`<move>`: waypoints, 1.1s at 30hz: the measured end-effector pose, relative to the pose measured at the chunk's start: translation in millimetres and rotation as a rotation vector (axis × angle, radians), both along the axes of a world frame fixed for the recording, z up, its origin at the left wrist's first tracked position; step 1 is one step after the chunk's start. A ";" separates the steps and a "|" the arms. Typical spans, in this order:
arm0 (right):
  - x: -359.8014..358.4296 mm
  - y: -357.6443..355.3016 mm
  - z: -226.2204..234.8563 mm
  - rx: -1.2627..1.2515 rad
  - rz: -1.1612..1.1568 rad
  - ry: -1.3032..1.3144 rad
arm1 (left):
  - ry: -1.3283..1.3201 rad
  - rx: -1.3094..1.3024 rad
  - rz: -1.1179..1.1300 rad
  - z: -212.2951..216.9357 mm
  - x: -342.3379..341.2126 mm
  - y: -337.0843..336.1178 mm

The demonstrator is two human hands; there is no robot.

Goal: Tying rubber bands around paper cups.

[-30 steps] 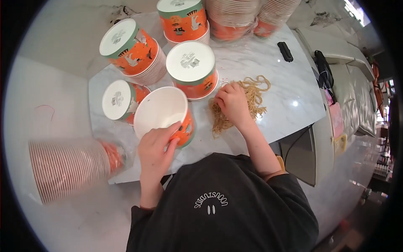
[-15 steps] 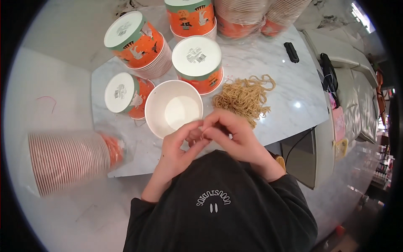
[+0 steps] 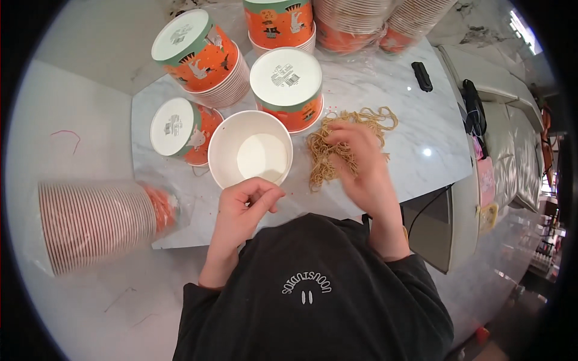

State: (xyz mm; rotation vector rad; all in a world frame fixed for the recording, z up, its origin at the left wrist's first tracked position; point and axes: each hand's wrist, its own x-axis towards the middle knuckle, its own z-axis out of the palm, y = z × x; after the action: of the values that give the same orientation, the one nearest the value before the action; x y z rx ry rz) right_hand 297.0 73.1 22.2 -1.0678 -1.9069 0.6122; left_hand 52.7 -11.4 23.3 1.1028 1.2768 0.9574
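Note:
My left hand (image 3: 245, 207) is closed in a pinch at the near rim of a white paper tub (image 3: 226, 157). Whatever its fingertips hold is too small to make out. The tub stands mouth up, and its white inside shows. Over a loose heap of tan string (image 3: 322, 171) hovers my right hand (image 3: 364, 168), slightly smeared by motion. Its thumb and fingers are apart, with string visible between and beyond them; I cannot tell whether they touch it.
Upside-down orange and green printed tubs (image 3: 288, 78) surround the white one, including a tall nested stack (image 3: 208, 57). Wrapped stacks of tubs (image 3: 96, 219) stand at left and far back. A black object (image 3: 421, 77) lies on the marble table (image 3: 415, 144), right of the string.
My hands were together in front of the tub. The right has parted from the left and moved right and away, over the string. My left hand stays pinched, shifted slightly left.

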 end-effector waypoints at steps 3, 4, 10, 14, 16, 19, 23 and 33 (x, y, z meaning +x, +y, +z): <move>-25.6 -20.6 9.7 -0.234 0.398 0.189 | 0.045 -0.025 -0.014 5.0 8.8 3.4; -30.7 -27.7 10.6 -0.354 0.506 0.261 | 0.006 -0.046 -0.013 8.1 12.7 4.6; -36.2 -34.8 -4.0 -0.540 0.402 0.169 | 0.115 -0.043 -0.014 2.3 8.8 6.7; -35.2 -35.3 -6.3 -0.417 0.367 0.232 | 0.125 -0.091 -0.072 0.0 3.0 5.2; -32.9 -33.5 -13.3 -0.377 0.316 0.271 | 0.243 0.102 -0.102 -4.0 -0.9 9.3; -26.3 -26.3 -15.3 -0.322 0.223 0.304 | 0.712 0.560 -0.195 4.3 -0.9 19.5; -26.0 -20.0 -12.4 -0.273 0.124 0.291 | 0.567 0.138 -0.222 -7.8 -7.1 12.2; -52.6 -23.4 -20.8 -0.148 0.188 0.231 | 0.037 0.095 0.010 -11.5 -18.8 6.0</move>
State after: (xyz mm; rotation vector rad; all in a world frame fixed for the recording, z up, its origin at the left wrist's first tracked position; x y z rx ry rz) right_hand 244.4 49.7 1.3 -0.8719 -1.7914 0.9540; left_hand 34.0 -5.4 11.9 1.1931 1.2783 1.0174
